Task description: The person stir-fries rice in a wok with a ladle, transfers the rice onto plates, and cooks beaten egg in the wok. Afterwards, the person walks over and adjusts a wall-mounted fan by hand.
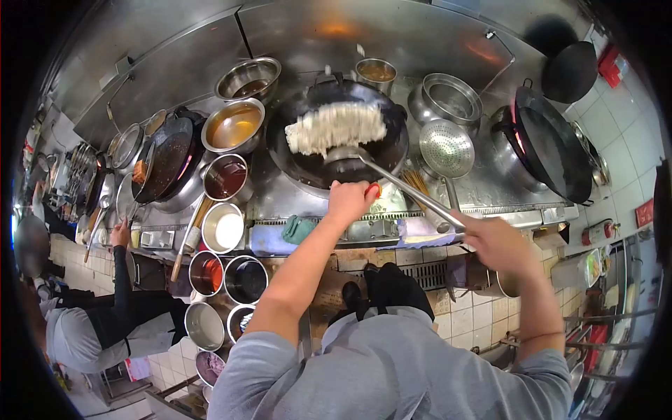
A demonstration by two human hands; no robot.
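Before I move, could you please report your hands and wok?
Left hand at wok; right hand gripping ladle. Pale food blurred in wok. Strainer close on right.

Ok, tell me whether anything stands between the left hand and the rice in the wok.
Yes: the ladle's bowl lies between the left hand and the rice, close to the rice's near edge, and so does the wok's near side.

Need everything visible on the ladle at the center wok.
Ladle: gray metal, apparently steel, with a rounded bowl and a long, straight, shiny handle. The right hand grips it, hiding the end. It slants across the wok's front-right rim, bowl end inside the wok's outline, by the lower edge of the motion-blurred white food. Can't tell whether the bowl touches food or wok.
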